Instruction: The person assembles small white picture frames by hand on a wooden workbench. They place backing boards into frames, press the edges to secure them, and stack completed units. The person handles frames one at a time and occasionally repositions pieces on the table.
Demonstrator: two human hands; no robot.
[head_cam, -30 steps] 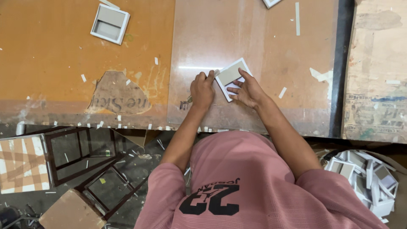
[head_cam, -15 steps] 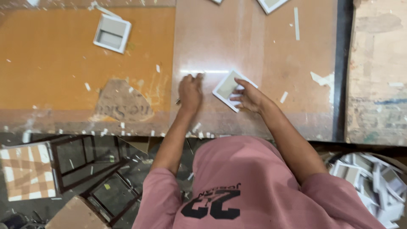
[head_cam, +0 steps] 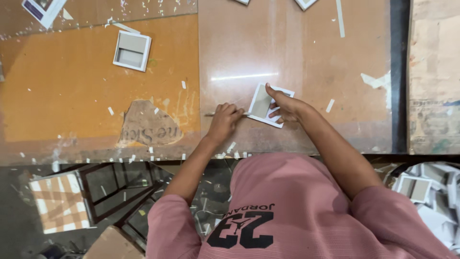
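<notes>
Far left, below the tabletop's near edge: a dark-framed glass panel (head_cam: 108,192) leaning on the floor, a brown-and-white checked square (head_cam: 60,202) beside it.

Tabletop (head_cam: 72,91), left half orange, right half paler brown, scattered with small white paper scraps. Far left corner: part of a white card with a dark patch (head_cam: 43,8). Further right, toward the far edge: a small white square frame (head_cam: 132,51) with a grey centre, lying flat, well apart from the hands. Near the near edge, a torn patch (head_cam: 149,125) in the orange surface showing brown underneath.

Left hand (head_cam: 224,122): resting on the tabletop close to the near edge, about the middle. Fingers curled closed around a thin stick-like tool (head_cam: 216,114); its end pokes out to the left of the fist, the other end points toward the frame on the right. Cannot tell what kind of tool.

Right hand (head_cam: 282,108): just right of the left hand. Fingers spread and pressing down on a second small white frame (head_cam: 262,101) with a grey centre, thumb on its far edge, the others on its near side. Frame lies flat, turned at a slant, pinned under the hand.

Person wears a pink shirt (head_cam: 297,211).

Far right, below the tabletop: a heap of similar white frames (head_cam: 424,189).
</notes>
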